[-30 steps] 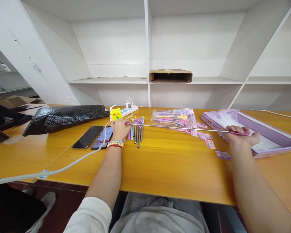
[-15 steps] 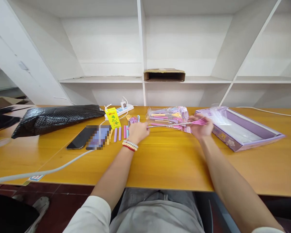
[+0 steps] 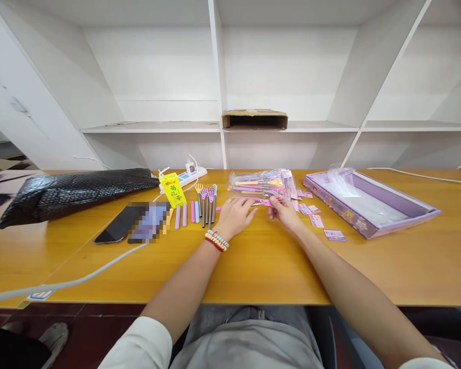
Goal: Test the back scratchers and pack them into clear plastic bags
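Pinched in the fingers of my right hand (image 3: 287,212) is the pink head end of a telescopic back scratcher (image 3: 266,203), held low over the table. My left hand (image 3: 235,216) lies over the handle side with its fingers stretched out; how firmly it touches the handle is hidden. Just left of it, several back scratchers (image 3: 206,205) with pink, yellow and blue claw heads lie side by side. Beside those are loose coloured handles, purple (image 3: 184,215) and pink (image 3: 192,211). Behind my hands rests a clear bag of wrapped back scratchers (image 3: 259,180).
A purple open box (image 3: 369,225) stands at right, with small printed cards (image 3: 334,234) before it. Leftward are a yellow tea box (image 3: 172,189), a power strip (image 3: 192,175), two phones (image 3: 119,224) and a black bubble-wrap parcel (image 3: 77,192). A white cable (image 3: 80,279) crosses the table.
The long metal rod no longer shows stretched between my hands. My left hand has moved right and its fingers have opened out; my right hand has moved left, uncovering the cards.
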Demonstrator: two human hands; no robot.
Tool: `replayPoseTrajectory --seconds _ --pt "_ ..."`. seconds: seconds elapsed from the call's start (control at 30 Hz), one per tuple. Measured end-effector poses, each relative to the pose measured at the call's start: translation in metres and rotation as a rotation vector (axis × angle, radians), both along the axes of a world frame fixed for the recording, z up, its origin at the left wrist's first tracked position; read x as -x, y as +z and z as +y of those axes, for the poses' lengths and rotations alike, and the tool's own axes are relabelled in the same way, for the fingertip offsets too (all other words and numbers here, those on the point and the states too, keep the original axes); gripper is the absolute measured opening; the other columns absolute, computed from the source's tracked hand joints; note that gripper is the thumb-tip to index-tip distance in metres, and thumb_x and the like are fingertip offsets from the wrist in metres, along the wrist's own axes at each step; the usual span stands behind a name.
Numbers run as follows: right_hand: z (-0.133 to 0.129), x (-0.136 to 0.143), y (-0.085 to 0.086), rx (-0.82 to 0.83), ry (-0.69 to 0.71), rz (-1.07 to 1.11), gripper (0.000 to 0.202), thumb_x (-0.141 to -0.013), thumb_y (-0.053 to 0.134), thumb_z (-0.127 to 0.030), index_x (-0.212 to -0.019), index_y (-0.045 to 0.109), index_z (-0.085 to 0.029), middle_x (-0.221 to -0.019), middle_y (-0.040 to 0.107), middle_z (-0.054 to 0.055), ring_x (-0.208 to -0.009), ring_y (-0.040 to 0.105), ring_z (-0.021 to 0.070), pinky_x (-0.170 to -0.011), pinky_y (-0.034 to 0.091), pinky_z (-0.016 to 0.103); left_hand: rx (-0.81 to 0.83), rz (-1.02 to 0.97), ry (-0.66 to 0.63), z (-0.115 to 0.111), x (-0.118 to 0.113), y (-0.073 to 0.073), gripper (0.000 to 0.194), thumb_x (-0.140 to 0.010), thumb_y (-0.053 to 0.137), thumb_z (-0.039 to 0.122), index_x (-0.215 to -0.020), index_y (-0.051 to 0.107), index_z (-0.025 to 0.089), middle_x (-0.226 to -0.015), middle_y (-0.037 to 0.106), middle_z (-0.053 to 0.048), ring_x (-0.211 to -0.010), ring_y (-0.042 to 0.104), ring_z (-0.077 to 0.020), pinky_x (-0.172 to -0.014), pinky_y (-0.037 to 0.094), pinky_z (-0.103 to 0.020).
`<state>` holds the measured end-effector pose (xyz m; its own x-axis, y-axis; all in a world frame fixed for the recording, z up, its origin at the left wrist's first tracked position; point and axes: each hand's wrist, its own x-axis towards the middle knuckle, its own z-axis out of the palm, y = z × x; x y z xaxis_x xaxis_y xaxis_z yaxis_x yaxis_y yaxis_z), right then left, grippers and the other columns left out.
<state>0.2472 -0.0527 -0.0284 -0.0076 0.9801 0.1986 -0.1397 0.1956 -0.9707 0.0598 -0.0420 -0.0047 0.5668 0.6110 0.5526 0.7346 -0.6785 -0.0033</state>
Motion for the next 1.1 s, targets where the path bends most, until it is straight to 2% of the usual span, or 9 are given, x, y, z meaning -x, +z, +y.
replayPoseTrajectory --seconds 0.17,0.3,0.47,0.67,0.87,1.0,1.1 --pt "-0.003 0.005 -0.005 -0.001 -0.041 -0.088 0.037 -0.067 0.067 -0.05 -0.075 0.048 -0.019 -0.055 0.056 -0.001 -0.041 0.047 0.01 -0.038 0.036 0.022 0.013 0.052 0.013 0.006 0.004 -0.009 0.037 -0.089 0.032 0.044 -0.102 0.058 0.022 -0.088 0.06 -0.007 -0.084 0.055 -0.0197 -0.073 0.033 -0.033" --pt "-0.004 0.007 -0.009 0.003 0.031 -0.122 0.036 -0.066 0.069 -0.045 -0.079 0.051 -0.017 -0.058 0.058 -0.001 -0.042 0.048 0.0099 -0.038 0.036 0.021 0.008 0.108 -0.016 0.009 0.005 -0.013 0.034 -0.09 0.032 0.038 -0.092 0.061 0.021 -0.081 0.058 -0.007 -0.081 0.053 -0.0189 -0.072 0.032 -0.033" --pt "-0.001 0.005 -0.012 -0.006 0.07 -0.163 0.032 -0.072 0.063 -0.045 -0.081 0.054 -0.016 -0.061 0.059 0.001 -0.044 0.049 0.0101 -0.039 0.037 0.022 -0.005 0.118 -0.021 0.014 0.007 -0.015 0.028 -0.09 0.034 0.03 -0.091 0.06 0.019 -0.083 0.057 -0.007 -0.082 0.052 -0.0186 -0.07 0.032 -0.033" --pt "0.001 0.003 -0.012 -0.015 0.212 -0.123 0.031 -0.069 0.064 -0.03 -0.095 0.053 -0.018 -0.081 0.064 0.005 -0.054 0.056 0.0125 -0.049 0.045 0.027 0.039 0.092 0.004 0.019 0.013 -0.015 0.023 -0.089 0.038 0.026 -0.089 0.06 0.019 -0.087 0.057 -0.007 -0.085 0.052 -0.0182 -0.071 0.034 -0.033" --pt "-0.002 0.003 -0.01 0.046 0.212 -0.093 0.036 -0.065 0.055 -0.02 -0.1 0.049 -0.019 -0.075 0.064 0.001 -0.055 0.057 0.0126 -0.051 0.045 0.026 0.057 0.1 -0.006 0.019 0.015 -0.018 0.025 -0.089 0.038 0.029 -0.091 0.06 0.019 -0.083 0.058 -0.006 -0.082 0.054 -0.0177 -0.074 0.037 -0.032" --pt "-0.003 0.006 -0.01 0.037 0.21 -0.087 0.033 -0.067 0.06 -0.024 -0.099 0.05 -0.019 -0.081 0.064 0.003 -0.056 0.058 0.0127 -0.049 0.046 0.025 0.078 0.09 0.007 0.015 0.013 -0.015 0.028 -0.089 0.036 0.032 -0.088 0.06 0.018 -0.082 0.06 -0.005 -0.081 0.056 -0.0176 -0.073 0.038 -0.031" --pt "0.001 0.006 -0.012 -0.013 0.126 -0.142 0.031 -0.07 0.064 -0.035 -0.094 0.052 -0.018 -0.068 0.062 0.001 -0.048 0.055 0.0122 -0.045 0.044 0.025 0.123 0.083 0.052 0.01 0.012 -0.01 0.039 -0.089 0.031 0.044 -0.085 0.06 0.018 -0.081 0.062 -0.007 -0.076 0.058 -0.0187 -0.068 0.038 -0.032"
